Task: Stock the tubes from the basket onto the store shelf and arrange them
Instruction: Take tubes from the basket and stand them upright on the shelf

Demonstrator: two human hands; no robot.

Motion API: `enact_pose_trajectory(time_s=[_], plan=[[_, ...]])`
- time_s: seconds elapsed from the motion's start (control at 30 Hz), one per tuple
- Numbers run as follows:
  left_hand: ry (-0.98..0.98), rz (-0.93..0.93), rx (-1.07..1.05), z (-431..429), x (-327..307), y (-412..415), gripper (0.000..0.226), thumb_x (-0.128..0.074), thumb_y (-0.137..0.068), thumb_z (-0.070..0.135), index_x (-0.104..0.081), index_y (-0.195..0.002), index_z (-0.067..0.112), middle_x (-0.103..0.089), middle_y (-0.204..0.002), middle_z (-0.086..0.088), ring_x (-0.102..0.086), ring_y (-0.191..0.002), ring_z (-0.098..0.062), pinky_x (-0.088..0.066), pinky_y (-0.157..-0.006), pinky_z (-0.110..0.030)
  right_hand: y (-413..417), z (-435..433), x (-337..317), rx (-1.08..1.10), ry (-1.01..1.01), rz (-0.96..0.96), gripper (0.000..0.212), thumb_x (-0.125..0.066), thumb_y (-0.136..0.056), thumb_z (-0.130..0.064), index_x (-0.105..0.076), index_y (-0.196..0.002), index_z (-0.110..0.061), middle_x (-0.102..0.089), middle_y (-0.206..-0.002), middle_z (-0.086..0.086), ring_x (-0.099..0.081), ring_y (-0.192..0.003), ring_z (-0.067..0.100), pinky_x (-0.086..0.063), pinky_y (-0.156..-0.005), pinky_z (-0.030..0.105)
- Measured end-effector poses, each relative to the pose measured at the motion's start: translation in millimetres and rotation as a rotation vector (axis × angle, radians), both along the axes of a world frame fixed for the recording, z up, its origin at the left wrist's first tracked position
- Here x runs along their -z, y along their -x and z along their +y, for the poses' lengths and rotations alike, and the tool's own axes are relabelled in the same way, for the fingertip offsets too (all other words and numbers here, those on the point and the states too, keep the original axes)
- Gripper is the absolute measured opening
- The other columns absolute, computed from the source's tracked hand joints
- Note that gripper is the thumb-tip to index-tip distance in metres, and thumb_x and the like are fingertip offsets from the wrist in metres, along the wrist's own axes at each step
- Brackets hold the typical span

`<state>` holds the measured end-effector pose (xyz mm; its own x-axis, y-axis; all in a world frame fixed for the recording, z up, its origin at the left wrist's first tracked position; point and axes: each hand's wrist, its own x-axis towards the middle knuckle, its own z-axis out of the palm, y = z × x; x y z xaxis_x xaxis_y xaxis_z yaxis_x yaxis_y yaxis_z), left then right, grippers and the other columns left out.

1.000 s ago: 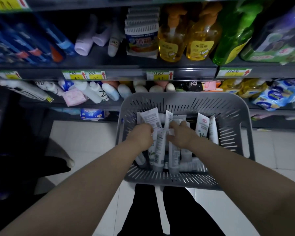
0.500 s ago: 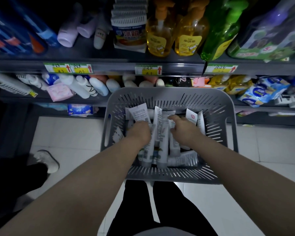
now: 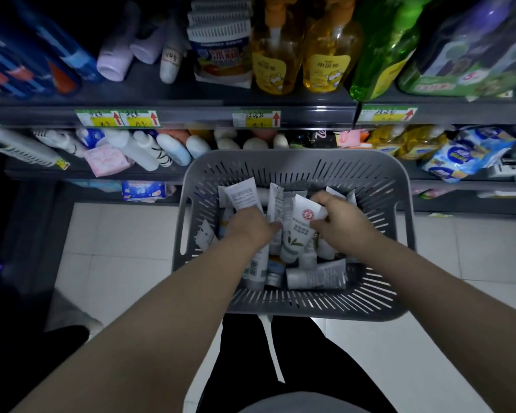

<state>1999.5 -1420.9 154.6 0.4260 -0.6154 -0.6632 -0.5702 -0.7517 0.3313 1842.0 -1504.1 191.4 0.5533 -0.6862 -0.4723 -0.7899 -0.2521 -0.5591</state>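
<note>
Right hand (image 3: 340, 225) has raised one tube (image 3: 298, 234) at the centre of the basket (image 3: 295, 158), pinching it; left hand (image 3: 249, 228) grips a second tube (image 3: 242, 195). Shelving likely follows.

Basket (image 3: 399, 204) walls: slotted sides ring my left hand (image 3: 248, 228) and right hand (image 3: 340, 225); only the top's open.
Tubes (image 3: 292, 234): jammed tight between my hands.
Upper shelf (image 3: 149, 90): bare strip in front of the lavender bottles (image 3: 113, 58).
Lower shelf (image 3: 36, 172): white bottles (image 3: 137, 150) crowd the edge.

Yellow pump bottles (image 3: 276, 64) stand beside a green bottle (image 3: 382, 46), above price tags (image 3: 258, 119).
</note>
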Motion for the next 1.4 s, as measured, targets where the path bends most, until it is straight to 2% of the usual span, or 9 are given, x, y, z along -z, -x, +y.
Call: enact_pose_trajectory(time_s=[0.1, 0.3, 0.47, 0.63, 0.73, 0.93, 1.07, 1.2, 1.4], plan=[[-0.019, -0.083, 0.057, 2.0, 3.7, 7.3, 0.039, -0.059, -0.091, 0.038, -0.059, -0.113, 0.005, -0.061, -0.115, -0.013, -0.058, -0.107, -0.027, -0.049, -0.083, -0.03, 10.8, 2.7, -7.0, 0.025, 0.047, -0.043, 0.022, -0.057, -0.093, -0.029, -0.056, -0.113, -0.02, -0.058, -0.095, 0.004, -0.052, -0.081, 0.019, -0.032, -0.066, 0.025], [0.009, 0.002, -0.034, 13.0, -12.3, -12.3, 0.035, -0.054, -0.095, 0.027, -0.056, -0.119, 0.003, -0.06, -0.123, -0.015, -0.058, -0.109, -0.029, -0.045, -0.079, -0.028, 8.5, 17.1, -13.3, 0.026, 0.118, -0.138, 0.022, -0.057, -0.094, -0.029, -0.06, -0.112, -0.018, -0.047, -0.092, -0.004, -0.054, -0.081, 0.02, -0.037, -0.07, 0.027], [0.253, 0.022, -0.147, 28.5, -63.3, -26.1, 0.03, -0.058, -0.094, 0.019, -0.053, -0.12, 0.006, -0.064, -0.116, -0.014, -0.061, -0.105, -0.029, -0.045, -0.077, -0.027, 4.3, 18.9, -41.5, 0.026, 0.19, -0.229, 0.024, -0.053, -0.096, -0.027, -0.06, -0.117, -0.02, -0.054, -0.107, 0.005, -0.055, -0.099, 0.024, -0.042, -0.081, 0.03], [0.484, 0.0, -0.198, 54.3, -120.6, -45.0, 0.015, -0.058, -0.092, 0.015, -0.053, -0.105, 0.009, -0.062, -0.09, -0.006, -0.059, -0.083, -0.023, -0.043, -0.063, -0.032, -15.5, 26.3, -86.5, -0.038, 0.332, -0.392, 0.02, -0.056, -0.094, -0.018, -0.062, -0.113, -0.015, -0.056, -0.1, 0.003, -0.059, -0.089, 0.025, -0.044, -0.073, 0.032], [0.616, -0.002, -0.249, 69.9, -154.8, -62.1, 0.008, -0.059, -0.091, 0.018, -0.054, -0.097, 0.019, -0.066, -0.094, -0.006, -0.062, -0.086, -0.025, -0.052, -0.074, -0.041, -31.3, 38.1, -114.7, -0.13, 0.455, -0.405, 0.021, -0.053, -0.096, -0.018, -0.059, -0.116, -0.018, -0.055, -0.105, 0.002, -0.06, -0.086, 0.028, -0.051, -0.068, 0.04], [0.816, -0.03, -0.252, 107.2, -228.8, -110.8, 0.007, -0.059, -0.091, 0.021, -0.054, -0.093, 0.026, -0.068, -0.099, 0.0, -0.065, -0.092, -0.019, -0.056, -0.08, -0.048, -77.5, 66.2, -174.4, -0.172, 0.668, -0.375, 0.02, -0.051, -0.096, -0.025, -0.056, -0.115, -0.022, -0.054, -0.107, 0.0, -0.059, -0.096, 0.029, -0.047, -0.068, 0.036], [0.969, -0.132, -0.241, 137.7, -276.3, -154.3, 0.015, -0.061, -0.088, 0.014, -0.057, -0.086, 0.028, -0.062, -0.082, 0.002, -0.06, -0.073, -0.015, -0.052, -0.062, -0.035, -116.7, 91.6, -218.5, -0.144, 0.796, -0.407, 0.02, -0.051, -0.094, -0.026, -0.055, -0.114, -0.024, -0.054, -0.107, -0.001, -0.06, -0.094, 0.029, -0.05, -0.07, 0.038], [1.105, -0.128, -0.279, 162.8, -316.1, -203.7, 0.02, -0.06, -0.087, 0.011, -0.06, -0.089, 0.032, -0.068, -0.084, 0.0, -0.067, -0.08, -0.026, -0.058, -0.073, -0.049, -159.6, 117.1, -257.0, -0.046, 0.883, -0.443, 0.022, -0.051, -0.095, -0.025, -0.052, -0.117, -0.025, -0.056, -0.107, 0.001, -0.058, -0.099, 0.028, -0.05, -0.074, 0.041], [1.182, -0.172, -0.264, 180.6, -366.8, -265.2, 0.03, -0.06, -0.087, 0.008, -0.057, -0.081, 0.037, -0.068, -0.094, 0.003, -0.067, -0.09, -0.022, -0.059, -0.078, -0.047, -211.8, 144.5, -301.0, 0.039, 0.928, -0.486, 0.021, -0.049, -0.097, -0.026, -0.052, -0.118, -0.025, -0.057, -0.108, 0.002, -0.058, -0.095, 0.03, -0.048, -0.071, 0.039]])
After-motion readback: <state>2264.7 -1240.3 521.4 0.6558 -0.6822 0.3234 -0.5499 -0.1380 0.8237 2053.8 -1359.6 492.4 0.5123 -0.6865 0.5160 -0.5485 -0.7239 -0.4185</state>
